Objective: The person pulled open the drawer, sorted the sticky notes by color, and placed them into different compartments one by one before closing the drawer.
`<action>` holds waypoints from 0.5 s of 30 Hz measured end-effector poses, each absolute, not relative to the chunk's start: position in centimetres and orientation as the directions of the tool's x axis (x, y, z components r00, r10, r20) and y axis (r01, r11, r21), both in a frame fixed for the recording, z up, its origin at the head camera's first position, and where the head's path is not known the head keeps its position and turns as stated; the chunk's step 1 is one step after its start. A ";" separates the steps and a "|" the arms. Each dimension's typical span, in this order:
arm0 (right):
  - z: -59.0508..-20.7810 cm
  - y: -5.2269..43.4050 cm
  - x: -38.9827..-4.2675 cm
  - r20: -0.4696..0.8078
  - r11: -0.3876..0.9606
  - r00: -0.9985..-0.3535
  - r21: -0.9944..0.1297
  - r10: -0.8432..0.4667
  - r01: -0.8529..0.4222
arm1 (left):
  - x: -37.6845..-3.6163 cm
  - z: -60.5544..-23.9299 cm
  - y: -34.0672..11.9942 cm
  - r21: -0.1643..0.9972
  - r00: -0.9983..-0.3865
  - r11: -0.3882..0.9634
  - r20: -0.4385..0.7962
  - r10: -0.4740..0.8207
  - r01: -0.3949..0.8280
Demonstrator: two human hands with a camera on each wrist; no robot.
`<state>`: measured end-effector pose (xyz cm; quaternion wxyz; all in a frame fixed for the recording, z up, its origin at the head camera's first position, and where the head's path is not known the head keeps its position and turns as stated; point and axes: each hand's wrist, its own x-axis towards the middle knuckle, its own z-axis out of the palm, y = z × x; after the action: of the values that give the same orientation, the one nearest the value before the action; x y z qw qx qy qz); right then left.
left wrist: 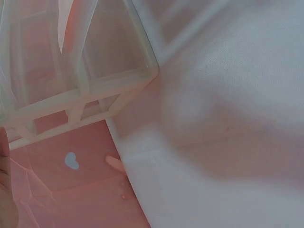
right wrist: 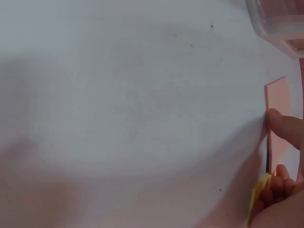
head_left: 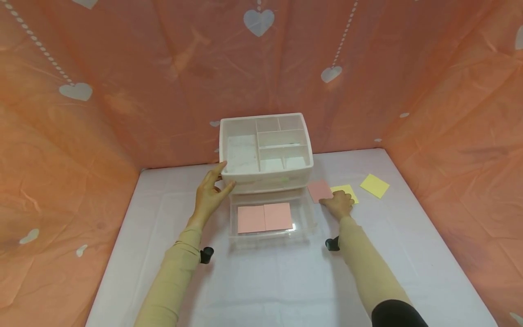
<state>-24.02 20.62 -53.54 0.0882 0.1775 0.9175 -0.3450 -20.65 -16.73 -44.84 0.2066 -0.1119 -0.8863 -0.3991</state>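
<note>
While the left hand (head_left: 208,194) grips the left front corner of a white organizer (head_left: 267,182), with the thumb at the front and the other fingers at the side, the right hand (head_left: 338,205) grasps a loose pink pad (head_left: 318,190) by its near right corner. This pad lies on the worktop (head_left: 261,281), just right of the organizer. In the right wrist view, the thumb presses on the pad's edge and the other fingers are curled beside a yellow pad, whose underlying contact with them cannot be told.

The organizer stands at the back of the worktop; its top is divided into one large compartment at left and several smaller ones at right. A clear drawer (head_left: 301,211) projects from beneath its front and contains two pink pads (head_left: 251,219) lying flat, side by side. The near yellow pad (head_left: 345,188) is partly covered by the right hand; the far yellow pad (head_left: 374,185) lies apart, farther right. Both forearms are in beige sleeves (head_left: 169,272), with a small dark device (head_left: 206,255) at each wrist. An orange cloth (head_left: 184,109) bearing pale hearts (head_left: 259,22) encloses the back and sides.
</note>
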 end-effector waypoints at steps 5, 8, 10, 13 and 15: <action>-52.9 20.8 -24.0 -0.351 0.704 -0.910 -0.588 0.222 0.399 | -20.5 -44.7 -16.6 0.670 -0.896 0.655 0.443 0.027 0.351; -52.5 20.9 -24.1 -0.383 0.719 -0.904 -0.572 0.193 0.395 | -20.5 -44.7 -16.6 0.671 -0.897 0.653 0.441 0.027 0.350; -52.3 21.0 -24.1 -0.397 0.735 -0.901 -0.557 0.173 0.387 | -20.4 -44.7 -16.5 0.669 -0.897 0.655 0.441 0.030 0.351; -52.2 21.0 -24.1 -0.411 0.758 -0.899 -0.537 0.150 0.371 | -20.5 -44.8 -16.5 0.671 -0.895 0.654 0.445 0.022 0.349; -52.2 21.1 -24.1 -0.421 0.762 -0.895 -0.528 0.149 0.376 | -20.5 -44.8 -16.5 0.675 -0.895 0.651 0.445 0.017 0.348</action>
<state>-24.08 21.06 -52.22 0.1800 0.1425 0.9211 -0.3145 -20.50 -16.53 -44.82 0.2041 -0.1032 -0.8854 -0.4048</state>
